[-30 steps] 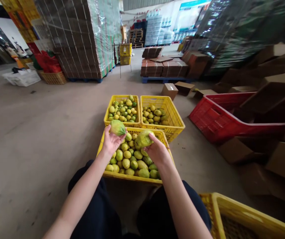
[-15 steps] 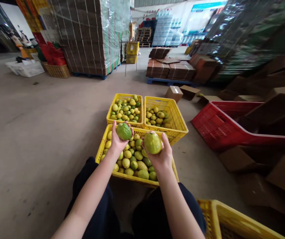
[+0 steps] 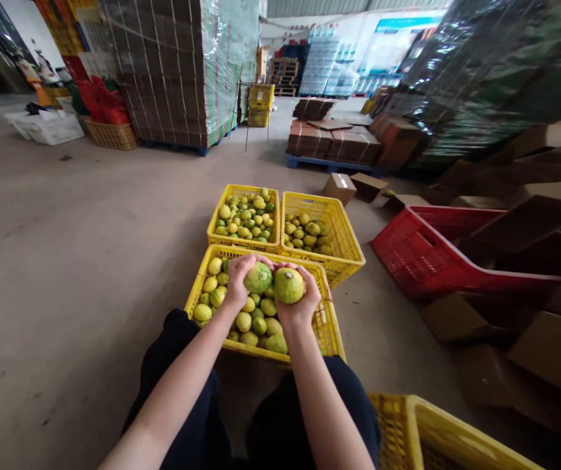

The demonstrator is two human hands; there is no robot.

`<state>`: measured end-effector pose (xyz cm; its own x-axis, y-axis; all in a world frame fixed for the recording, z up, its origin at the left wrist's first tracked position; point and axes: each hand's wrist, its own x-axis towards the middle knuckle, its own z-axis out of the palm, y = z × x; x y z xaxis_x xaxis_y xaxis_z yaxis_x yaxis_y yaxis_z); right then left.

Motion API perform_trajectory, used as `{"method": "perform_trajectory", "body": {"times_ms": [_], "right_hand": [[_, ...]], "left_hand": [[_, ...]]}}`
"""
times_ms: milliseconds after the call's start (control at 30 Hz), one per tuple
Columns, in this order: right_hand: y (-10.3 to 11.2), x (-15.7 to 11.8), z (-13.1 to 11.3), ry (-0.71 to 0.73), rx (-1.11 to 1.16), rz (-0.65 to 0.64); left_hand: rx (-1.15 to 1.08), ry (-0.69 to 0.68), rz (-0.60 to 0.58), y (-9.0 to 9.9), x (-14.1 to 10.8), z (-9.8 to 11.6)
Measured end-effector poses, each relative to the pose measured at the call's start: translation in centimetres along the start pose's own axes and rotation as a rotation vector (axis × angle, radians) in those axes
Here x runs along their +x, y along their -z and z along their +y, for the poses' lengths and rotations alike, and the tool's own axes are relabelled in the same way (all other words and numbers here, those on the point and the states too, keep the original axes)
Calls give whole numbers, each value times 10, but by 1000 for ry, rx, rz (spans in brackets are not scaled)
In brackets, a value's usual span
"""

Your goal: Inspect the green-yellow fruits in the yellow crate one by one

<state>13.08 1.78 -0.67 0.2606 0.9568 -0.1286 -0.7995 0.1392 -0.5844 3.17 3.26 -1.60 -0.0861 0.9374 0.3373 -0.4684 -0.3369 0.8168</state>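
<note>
My left hand (image 3: 239, 279) is closed around a green lemon (image 3: 258, 277). Beside it, my right hand (image 3: 306, 297) grips a yellow-green lemon (image 3: 288, 285), its stem end facing me. The two fruits are side by side, almost touching, above the near yellow crate (image 3: 261, 352). In that crate lie many loose lemons (image 3: 244, 321), yellow to green; my hands and forearms hide part of them. Behind it stand a left yellow crate (image 3: 209, 228) full of lemons and a right yellow crate (image 3: 346, 245) holding fewer, gathered toward its left side.
A red crate (image 3: 408, 251) with cardboard in it stands to the right, among scattered cardboard boxes (image 3: 476, 313). Another yellow crate (image 3: 410, 418) is at my right knee. Farther back are a wrapped pallet stack (image 3: 173, 78) and flattened cartons (image 3: 334, 140) on a blue pallet.
My hands have come together, bringing the two lemons from apart to side by side. The left-hand lemon has moved right and turned its end toward me.
</note>
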Motion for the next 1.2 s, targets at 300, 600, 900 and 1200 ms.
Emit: {"method": "perform_trajectory", "body": {"times_ms": [300,600,900,1200], "right_hand": [[-5,-8,-3,-10,-36,-18],[3,-6,-5,29,-89,-86],[-1,-5,-3,-113,-25,109],[17,7,-20,-315,85,214]], "left_hand": [[-169,231,110,2,-4,11],[-192,250,46,7,-5,9],[-432,595,305,-9,7,4],[-566,859,408,-3,12,6]]}}
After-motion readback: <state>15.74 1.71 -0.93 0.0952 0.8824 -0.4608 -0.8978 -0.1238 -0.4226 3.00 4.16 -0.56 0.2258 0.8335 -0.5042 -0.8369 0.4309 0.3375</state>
